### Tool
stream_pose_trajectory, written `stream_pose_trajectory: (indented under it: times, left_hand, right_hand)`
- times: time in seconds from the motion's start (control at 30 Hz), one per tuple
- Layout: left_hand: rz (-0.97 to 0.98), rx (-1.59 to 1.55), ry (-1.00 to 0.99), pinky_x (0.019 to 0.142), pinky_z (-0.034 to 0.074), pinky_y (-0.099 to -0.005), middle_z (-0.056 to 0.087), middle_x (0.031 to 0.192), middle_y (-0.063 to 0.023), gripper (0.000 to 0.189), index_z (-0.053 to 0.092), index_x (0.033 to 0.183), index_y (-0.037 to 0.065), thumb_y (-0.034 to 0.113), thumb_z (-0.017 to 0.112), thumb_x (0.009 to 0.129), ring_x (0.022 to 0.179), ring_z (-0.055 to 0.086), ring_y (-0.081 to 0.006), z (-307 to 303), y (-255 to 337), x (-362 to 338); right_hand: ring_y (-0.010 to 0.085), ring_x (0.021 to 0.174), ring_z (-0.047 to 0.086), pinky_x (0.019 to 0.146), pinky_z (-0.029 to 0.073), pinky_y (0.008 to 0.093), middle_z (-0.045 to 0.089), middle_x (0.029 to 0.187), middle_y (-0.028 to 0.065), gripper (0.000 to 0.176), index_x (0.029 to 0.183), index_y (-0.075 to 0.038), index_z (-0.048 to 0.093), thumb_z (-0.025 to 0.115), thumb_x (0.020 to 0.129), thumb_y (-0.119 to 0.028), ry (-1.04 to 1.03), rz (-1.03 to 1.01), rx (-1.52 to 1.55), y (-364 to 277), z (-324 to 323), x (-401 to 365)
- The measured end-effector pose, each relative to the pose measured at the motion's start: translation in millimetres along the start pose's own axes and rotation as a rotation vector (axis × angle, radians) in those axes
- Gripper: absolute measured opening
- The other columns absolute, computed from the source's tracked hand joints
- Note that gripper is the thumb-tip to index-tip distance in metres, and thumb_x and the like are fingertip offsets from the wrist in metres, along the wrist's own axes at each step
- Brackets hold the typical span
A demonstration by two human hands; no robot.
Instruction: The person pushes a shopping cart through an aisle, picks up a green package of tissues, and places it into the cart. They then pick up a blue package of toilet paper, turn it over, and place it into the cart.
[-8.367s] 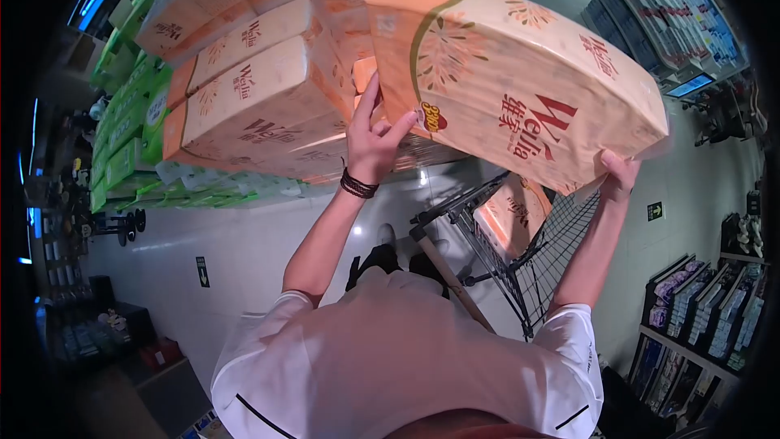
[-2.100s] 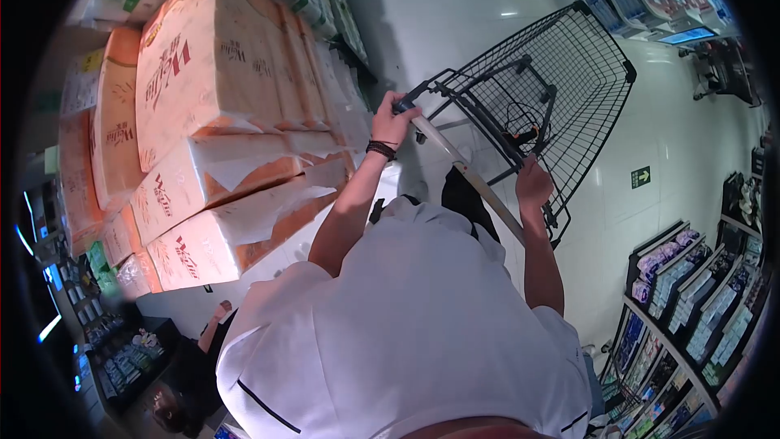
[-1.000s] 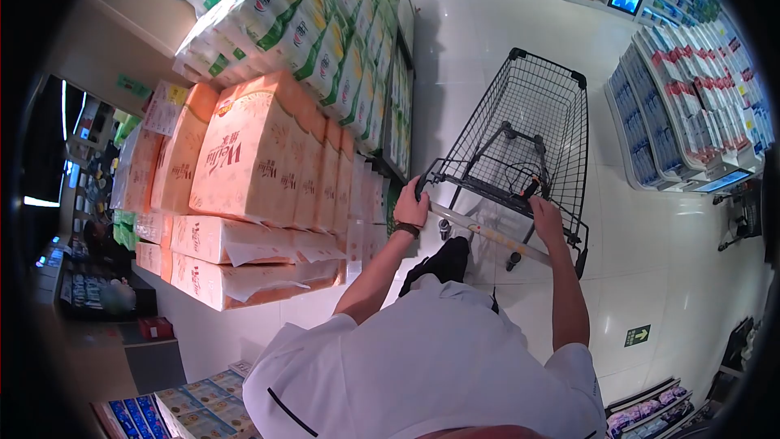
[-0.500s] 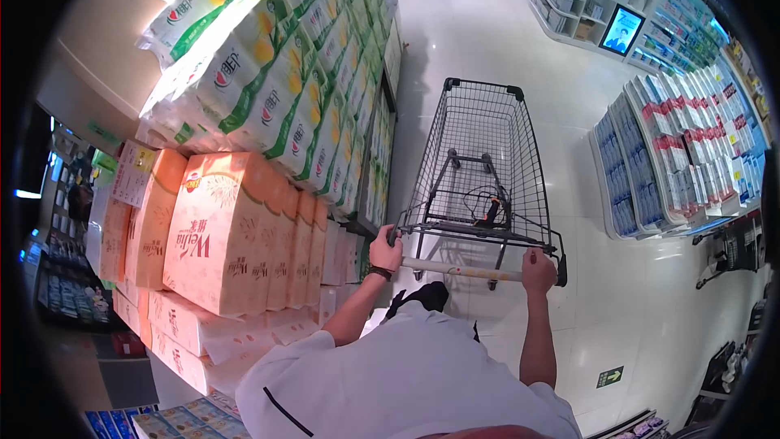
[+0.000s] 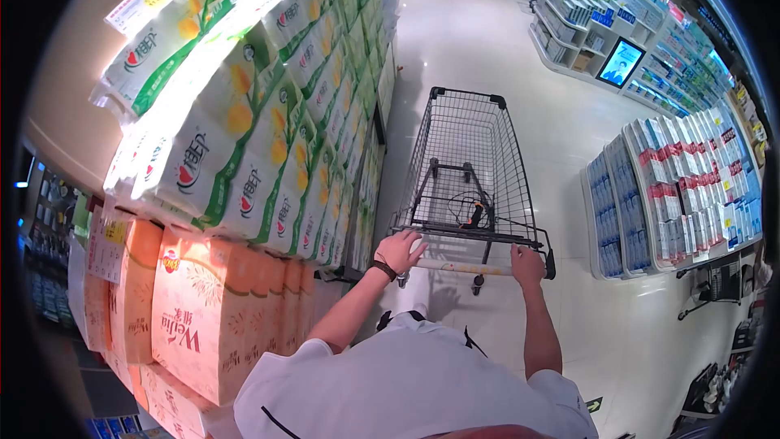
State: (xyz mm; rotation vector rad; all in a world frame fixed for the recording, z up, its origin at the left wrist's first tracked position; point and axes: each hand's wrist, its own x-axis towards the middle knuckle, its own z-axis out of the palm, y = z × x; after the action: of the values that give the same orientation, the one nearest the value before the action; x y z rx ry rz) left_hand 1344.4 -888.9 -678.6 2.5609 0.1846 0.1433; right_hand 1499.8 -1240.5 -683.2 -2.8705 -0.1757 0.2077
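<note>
Here's the shopping cart point(image 5: 469, 167) at the centre of the frame, and the right hand point(image 5: 528, 265) has its fingers closed round the right end of the handle point(image 5: 463, 267). Over at the left end, the left hand point(image 5: 398, 252) lies with fingers open and partly spread. White-and-green packs point(image 5: 244, 138) tower at upper left, orange packs point(image 5: 211, 309) at lower left, a display rack point(image 5: 674, 191) over at right!
</note>
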Motion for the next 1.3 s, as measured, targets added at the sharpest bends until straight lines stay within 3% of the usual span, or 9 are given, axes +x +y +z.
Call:
stream_pose_trajectory:
  times: [0.23, 0.37, 0.4, 0.5, 0.63, 0.7, 0.87, 1.07, 1.3]
  left_hand:
    - [0.166, 0.178, -0.459, 0.082, 0.059, -0.0456, 0.074, 0.106, -0.0102, 0.065, 0.076, 0.111, 0.014, 0.073, 0.062, 0.087, 0.096, 0.073, -0.0319, -14.6, -9.7, 64.3]
    - [0.054, 0.294, -0.662, 0.084, 0.059, -0.0459, 0.076, 0.099, -0.011, 0.038, 0.078, 0.103, 0.02, 0.051, 0.065, 0.087, 0.096, 0.074, -0.0318, -9.7, -23.4, 102.0]
    - [0.021, 0.293, -0.676, 0.085, 0.059, -0.0464, 0.077, 0.098, -0.0109, 0.035, 0.078, 0.103, 0.021, 0.048, 0.065, 0.085, 0.096, 0.074, -0.0323, -10.2, -24.6, 109.7]
    - [-0.052, 0.281, -0.772, 0.09, 0.058, -0.0478, 0.078, 0.102, -0.0132, 0.038, 0.079, 0.107, 0.022, 0.046, 0.064, 0.084, 0.098, 0.074, -0.0345, -11.4, -27.8, 133.9]
    - [-0.132, 0.223, -0.942, 0.093, 0.058, -0.0479, 0.077, 0.107, -0.0193, 0.046, 0.078, 0.11, 0.013, 0.045, 0.067, 0.079, 0.102, 0.073, -0.0383, -4.2, -30.6, 165.5]
    - [-0.158, 0.233, -1.006, 0.094, 0.058, -0.0487, 0.076, 0.109, -0.0218, 0.047, 0.079, 0.109, 0.01, 0.044, 0.068, 0.077, 0.103, 0.073, -0.0392, 8.3, -41.4, 184.3]
    - [-0.08, 0.248, -0.97, 0.091, 0.059, -0.0497, 0.076, 0.099, -0.0244, 0.045, 0.08, 0.102, 0.008, 0.042, 0.068, 0.075, 0.097, 0.074, -0.0423, 13.4, -52.7, 219.7]
    - [-0.03, 0.259, -0.877, 0.087, 0.059, -0.0504, 0.076, 0.091, -0.0191, 0.033, 0.081, 0.092, 0.017, 0.044, 0.067, 0.078, 0.091, 0.073, -0.0418, 10.2, -68.9, 262.5]
    - [-0.05, 0.335, -0.904, 0.089, 0.059, -0.0495, 0.076, 0.094, -0.0224, 0.037, 0.081, 0.095, 0.016, 0.045, 0.068, 0.076, 0.093, 0.074, -0.0421, 4.1, -95.1, 341.4]
  right_hand:
    - [0.0343, 0.078, 0.072, 0.071, 0.054, 0.0461, 0.072, 0.078, 0.0159, 0.05, 0.089, -0.01, 0.079, 0.055, 0.101, -0.052, -0.162, -0.19, 0.153, -19.2, -13.6, 56.1]
    - [0.0294, 0.075, 0.071, 0.071, 0.054, 0.0425, 0.073, 0.079, 0.0115, 0.056, 0.11, -0.011, 0.075, 0.066, 0.092, -0.063, -0.536, -0.307, 0.227, -20.3, -47.5, 85.2]
    - [0.0309, 0.079, 0.072, 0.072, 0.055, 0.0446, 0.073, 0.083, 0.0111, 0.068, 0.121, -0.011, 0.069, 0.067, 0.087, -0.069, -0.576, -0.394, 0.049, -18.7, -59.3, 92.2]
    - [0.0337, 0.084, 0.073, 0.075, 0.056, 0.0469, 0.073, 0.085, 0.0126, 0.07, 0.125, -0.012, 0.066, 0.066, 0.087, -0.071, -0.679, -0.583, -0.343, 4.1, -52.6, 126.1]
    - [0.0419, 0.09, 0.071, 0.082, 0.058, 0.05, 0.075, 0.089, 0.018, 0.057, 0.102, -0.011, 0.077, 0.065, 0.089, -0.065, -0.846, -0.651, -0.294, 7.0, -27.8, 173.6]
    - [0.0433, 0.091, 0.071, 0.084, 0.058, 0.0513, 0.075, 0.09, 0.02, 0.043, 0.093, -0.01, 0.079, 0.065, 0.088, -0.051, -0.881, -0.686, -0.281, 9.6, -21.0, 191.2]
    - [0.0418, 0.092, 0.07, 0.084, 0.058, 0.0511, 0.074, 0.09, 0.0196, 0.033, 0.093, -0.01, 0.079, 0.065, 0.083, -0.038, -0.905, -0.741, -0.258, 7.0, -14.4, 225.7]
    - [0.0419, 0.089, 0.07, 0.082, 0.056, 0.0537, 0.073, 0.084, 0.0195, 0.034, 0.091, -0.01, 0.076, 0.062, 0.083, -0.04, -0.834, -0.73, -0.196, -6.1, -16.1, 273.7]
    - [0.0412, 0.086, 0.072, 0.08, 0.058, 0.0529, 0.073, 0.085, 0.0197, 0.034, 0.09, -0.011, 0.076, 0.063, 0.083, -0.042, -0.769, -0.705, -0.278, -42.5, -19.7, 345.2]
